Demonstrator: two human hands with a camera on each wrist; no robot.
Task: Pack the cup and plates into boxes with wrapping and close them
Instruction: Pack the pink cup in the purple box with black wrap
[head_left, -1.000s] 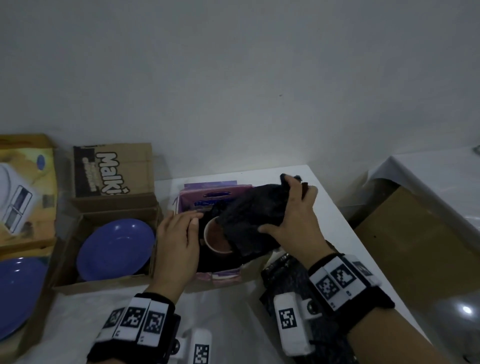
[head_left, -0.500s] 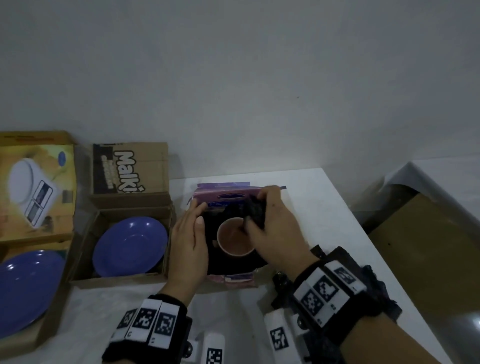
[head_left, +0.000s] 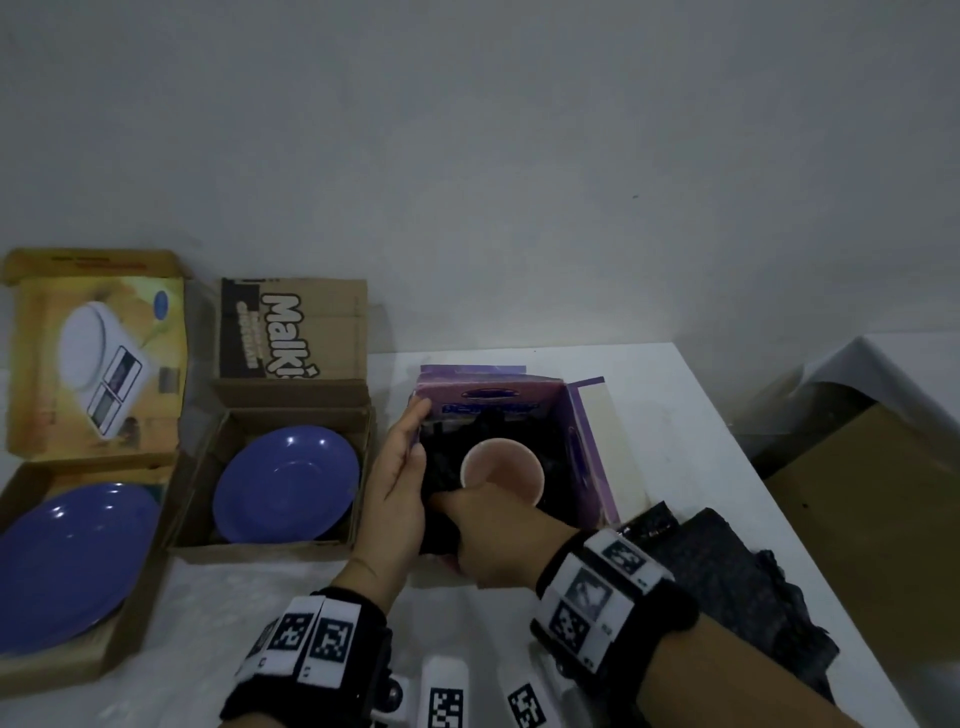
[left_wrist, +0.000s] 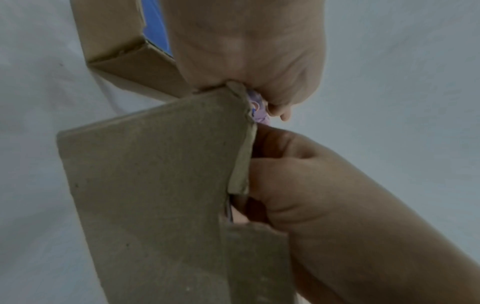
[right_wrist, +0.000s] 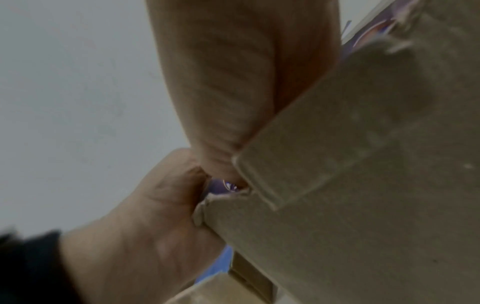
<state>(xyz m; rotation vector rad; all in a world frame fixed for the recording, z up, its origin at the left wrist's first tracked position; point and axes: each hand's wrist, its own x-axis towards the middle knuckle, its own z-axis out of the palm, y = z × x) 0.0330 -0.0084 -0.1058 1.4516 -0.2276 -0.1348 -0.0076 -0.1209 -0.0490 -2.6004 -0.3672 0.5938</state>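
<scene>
While left hand (head_left: 397, 483) grips purple box (head_left: 584, 447) wall, right hand (head_left: 498, 540) grasp unclear; white table (head_left: 675, 415), grey wall (head_left: 467, 156).

A white table (head_left: 691, 441) stands against a plain grey wall (head_left: 519, 156). Off the right side of the table there is a big brown cardboard sheet (head_left: 872, 519), lower down than the table top. Behind it sits something with a white cover (head_left: 914, 364). A crinkly see-through plastic sheet (head_left: 218, 613) lies on the near part of the table. The light is dim, so the far right corner is hard to make out.
</scene>
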